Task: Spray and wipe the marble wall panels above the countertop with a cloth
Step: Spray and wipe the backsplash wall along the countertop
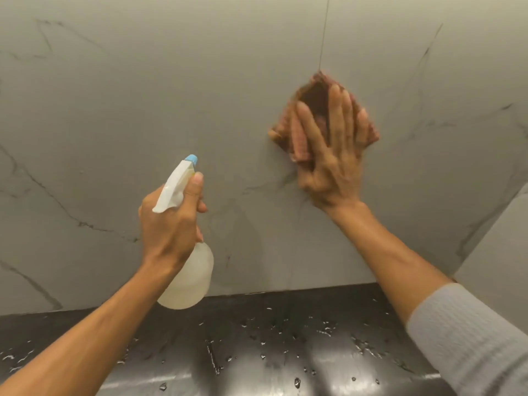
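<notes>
Left hand: our left hand (168, 224) grips the neck of the spray bottle (187, 277), fingers curled round it and one finger on the trigger, nozzle aimed at the wall
Spray bottle: clear, with a white head and blue tip, held up in front of the wall above the table, touching neither
Right hand: our right hand (333, 155) lies flat with fingers straight and spread, pressing the cloth (313, 104) against the wall
Cloth: brownish-pink, bunched under the palm, high on the wall just below a thin vertical seam (324, 32)
Wall: grey marble wall (143, 95) with dark veins
Table: dark glossy table (257, 352) dotted with water drops, meeting the wall's lower edge
Sleeve: grey sleeve (468, 332) pushed up our right forearm
</notes>
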